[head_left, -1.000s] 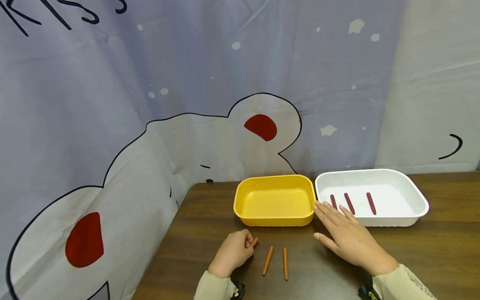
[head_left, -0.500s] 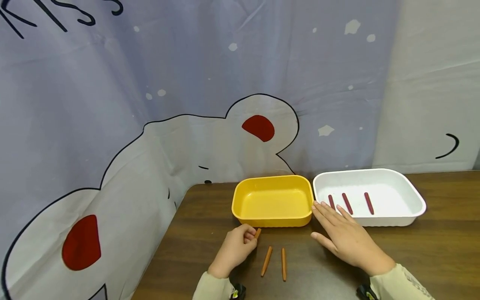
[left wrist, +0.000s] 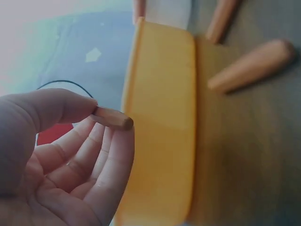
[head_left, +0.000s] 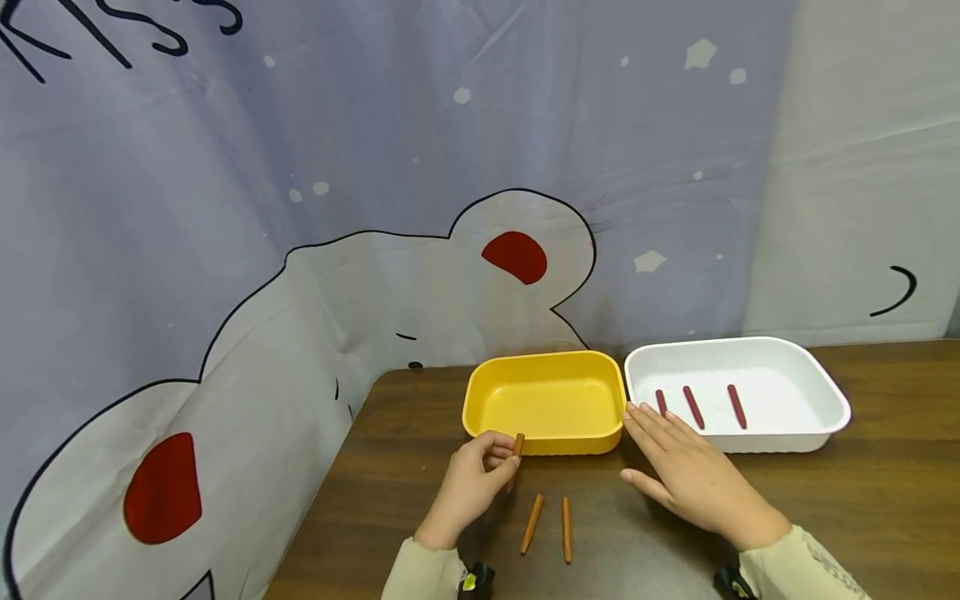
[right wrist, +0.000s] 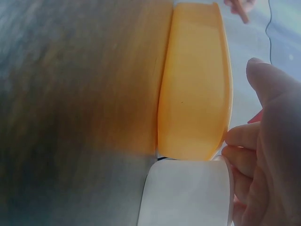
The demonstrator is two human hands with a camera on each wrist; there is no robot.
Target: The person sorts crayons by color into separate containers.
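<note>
- Orange-brown and slim, the held stick [head_left: 518, 446] was near the front rim of the yellow tray [head_left: 551, 446]; whether its tip crossed the rim could not be told.
- The left hand [head_left: 471, 485] pinched that stick between thumb and fingers; the right hand [head_left: 693, 477] grasped nothing, its straight fingers resting by the rims where the trays met.
- By its look, the stick was probably light and stiff, perhaps slightly slick, and liable to snap if bent; a gentle pinch around the middle seemed surest, since a tapered end offered less to grip.
- Two loose sticks [head_left: 567, 530] of the same colour lay apart on the table [head_left: 360, 508].
- Three dark red sticks [head_left: 737, 407] showed in the one white tray [head_left: 791, 400], right of the one yellow tray.
</note>
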